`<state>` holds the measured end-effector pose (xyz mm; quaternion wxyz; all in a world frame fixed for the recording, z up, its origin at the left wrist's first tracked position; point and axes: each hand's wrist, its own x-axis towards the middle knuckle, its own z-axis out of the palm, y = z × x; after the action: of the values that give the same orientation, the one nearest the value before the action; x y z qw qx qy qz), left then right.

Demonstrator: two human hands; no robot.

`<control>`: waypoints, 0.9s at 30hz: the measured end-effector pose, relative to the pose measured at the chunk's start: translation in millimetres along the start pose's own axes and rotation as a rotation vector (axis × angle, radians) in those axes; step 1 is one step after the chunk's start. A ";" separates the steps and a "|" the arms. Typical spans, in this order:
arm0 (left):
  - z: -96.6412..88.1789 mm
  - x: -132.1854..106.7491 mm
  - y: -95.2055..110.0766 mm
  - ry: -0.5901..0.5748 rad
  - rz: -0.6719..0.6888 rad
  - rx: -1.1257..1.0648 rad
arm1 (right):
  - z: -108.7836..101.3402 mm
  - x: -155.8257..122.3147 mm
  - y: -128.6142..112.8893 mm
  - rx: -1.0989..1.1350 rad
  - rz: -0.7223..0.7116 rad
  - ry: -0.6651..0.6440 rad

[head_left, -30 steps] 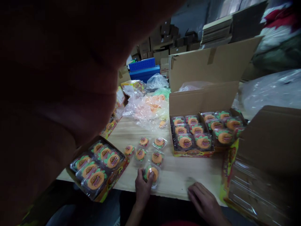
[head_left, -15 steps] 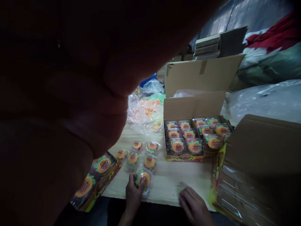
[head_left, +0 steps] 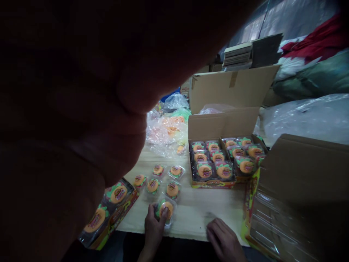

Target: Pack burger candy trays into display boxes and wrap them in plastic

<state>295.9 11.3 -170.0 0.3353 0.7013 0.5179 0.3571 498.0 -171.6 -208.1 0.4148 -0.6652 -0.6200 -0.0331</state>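
My left hand point(head_left: 154, 222) grips a clear plastic case point(head_left: 167, 213) with a burger toy inside, its thumb pressed on the lid near the table's front edge. Just beyond it lie several more cased burger toys point(head_left: 172, 189) in loose rows. My right hand point(head_left: 223, 236) rests at the table edge to the right, fingers curled under; nothing shows in them. Its fingertips are partly hidden.
Two open display boxes point(head_left: 213, 183) filled with cased burgers stand behind. At right is another open box point(head_left: 275, 218) with clear plastic inside; at left, a partly filled box point(head_left: 120, 218). Plastic bags point(head_left: 166, 134) lie farther back. A large dark blurred shape point(head_left: 68, 109) covers the left.
The whole view has shifted slightly. My left hand keeps its hold on the cased burger toy, and my right hand stays at the table edge.
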 end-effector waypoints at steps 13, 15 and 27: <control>-0.1 -1.1 0.6 -0.008 0.000 0.005 | 0.2 -3.3 0.7 0.123 0.129 -0.064; -0.6 -1.1 1.2 -0.008 0.001 0.016 | -0.5 -2.5 0.9 0.137 0.140 -0.076; 1.6 -4.0 -3.5 0.002 0.015 0.020 | -1.6 0.9 -2.6 0.116 0.130 -0.047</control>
<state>294.7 8.1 -174.3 0.3251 0.7081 0.5164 0.3553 496.7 -172.1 -205.2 0.4395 -0.6794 -0.5858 0.0455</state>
